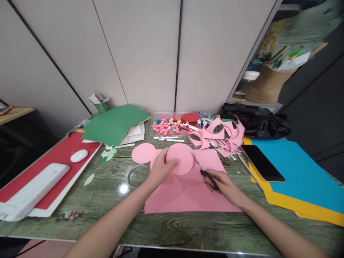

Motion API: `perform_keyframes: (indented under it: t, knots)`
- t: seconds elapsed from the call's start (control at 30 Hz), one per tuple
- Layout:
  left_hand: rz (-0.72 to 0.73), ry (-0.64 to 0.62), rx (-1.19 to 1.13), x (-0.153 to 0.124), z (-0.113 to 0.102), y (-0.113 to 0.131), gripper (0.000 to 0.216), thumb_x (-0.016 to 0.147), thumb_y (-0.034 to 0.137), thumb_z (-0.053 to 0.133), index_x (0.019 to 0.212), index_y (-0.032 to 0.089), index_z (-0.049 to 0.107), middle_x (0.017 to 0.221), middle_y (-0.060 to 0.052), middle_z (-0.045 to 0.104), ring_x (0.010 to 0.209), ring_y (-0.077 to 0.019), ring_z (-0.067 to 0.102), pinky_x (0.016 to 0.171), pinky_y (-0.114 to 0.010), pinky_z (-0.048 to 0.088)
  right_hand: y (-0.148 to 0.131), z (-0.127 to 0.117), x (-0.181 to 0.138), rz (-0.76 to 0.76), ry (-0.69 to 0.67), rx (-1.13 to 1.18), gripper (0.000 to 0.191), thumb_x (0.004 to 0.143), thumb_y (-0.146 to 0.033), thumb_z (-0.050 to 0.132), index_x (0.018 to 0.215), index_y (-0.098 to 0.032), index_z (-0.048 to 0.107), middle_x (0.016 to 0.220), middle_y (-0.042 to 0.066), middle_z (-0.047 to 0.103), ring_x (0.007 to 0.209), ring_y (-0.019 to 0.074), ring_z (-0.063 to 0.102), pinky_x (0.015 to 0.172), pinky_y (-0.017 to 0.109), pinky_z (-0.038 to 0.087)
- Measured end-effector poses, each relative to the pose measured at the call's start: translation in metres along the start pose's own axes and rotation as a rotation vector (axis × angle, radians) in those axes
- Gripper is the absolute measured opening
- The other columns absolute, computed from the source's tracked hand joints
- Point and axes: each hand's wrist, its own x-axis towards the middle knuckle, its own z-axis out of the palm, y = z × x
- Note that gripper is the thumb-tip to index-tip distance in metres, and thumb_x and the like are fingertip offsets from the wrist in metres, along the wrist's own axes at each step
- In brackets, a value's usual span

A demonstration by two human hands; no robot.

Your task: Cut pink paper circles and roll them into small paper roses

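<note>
My left hand (161,167) lies on a pink paper circle (182,157) and pinches its left edge, fingers closed on it. The circle rests on a large pink sheet (185,195) spread on the green table. My right hand (221,184) grips black-handled scissors (205,172), blades pointing up-left toward the circle's right edge. A second pink circle (143,153) lies just left of my left hand. A ring of clear tape (136,175) sits beside my left wrist.
Pink scraps (220,136) are piled at the back right. Green sheets (115,123), small pom-poms (165,126), markers (169,138), a black phone (262,163) on blue (301,168) and yellow paper, a white mouse (79,155) and white device (32,190) on red sheet.
</note>
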Motion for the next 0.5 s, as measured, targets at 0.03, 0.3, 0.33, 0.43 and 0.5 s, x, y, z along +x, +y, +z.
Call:
perform_keyframes:
  t: [0.03,0.3,0.33,0.43,0.5]
  knots:
    - [-0.003,0.005,-0.001,0.0000,0.0001,0.0003,0.027,0.076,0.027,0.060,0.101,0.016,0.056,0.095,-0.004,0.059,0.087,-0.0176,0.055,0.074,-0.027,0.044,-0.0001,-0.0002,-0.0002,0.002,0.001,-0.001,0.026,0.091,-0.032,0.043,0.072,-0.016,0.050,0.055,-0.004,0.045,0.054,0.0102,0.039,0.053,0.024,0.027]
    - [0.000,-0.009,-0.013,-0.0011,0.0026,-0.0006,0.029,0.079,0.030,0.058,0.103,0.015,0.055,0.097,-0.004,0.059,0.090,-0.0178,0.055,0.077,-0.026,0.044,-0.0018,0.0002,-0.0009,0.023,0.006,0.000,0.027,0.091,-0.036,0.044,0.076,-0.015,0.052,0.054,-0.004,0.046,0.052,0.0095,0.037,0.049,0.023,0.024]
    - [-0.002,-0.023,-0.025,-0.0014,0.0030,-0.0009,0.030,0.079,0.030,0.058,0.105,0.015,0.054,0.100,-0.005,0.060,0.092,-0.0184,0.055,0.078,-0.027,0.044,-0.0019,0.0006,-0.0011,0.023,0.004,0.001,0.028,0.091,-0.037,0.044,0.076,-0.015,0.052,0.054,-0.004,0.046,0.051,0.0094,0.036,0.048,0.023,0.023]
    - [-0.015,-0.078,-0.054,-0.0022,0.0038,-0.0009,0.034,0.079,0.029,0.057,0.110,0.015,0.053,0.107,-0.007,0.060,0.097,-0.0199,0.056,0.081,-0.028,0.044,-0.0017,0.0020,-0.0019,0.026,0.002,0.010,0.031,0.090,-0.041,0.043,0.077,-0.015,0.052,0.054,-0.004,0.046,0.050,0.0091,0.034,0.047,0.023,0.022]
    - [-0.012,-0.103,-0.061,-0.0025,0.0040,-0.0006,0.036,0.080,0.029,0.057,0.112,0.015,0.052,0.110,-0.008,0.060,0.098,-0.0204,0.056,0.082,-0.028,0.044,-0.0017,0.0025,-0.0022,0.023,0.003,0.019,0.031,0.090,-0.042,0.043,0.077,-0.015,0.052,0.055,-0.004,0.045,0.050,0.0092,0.034,0.047,0.023,0.022]
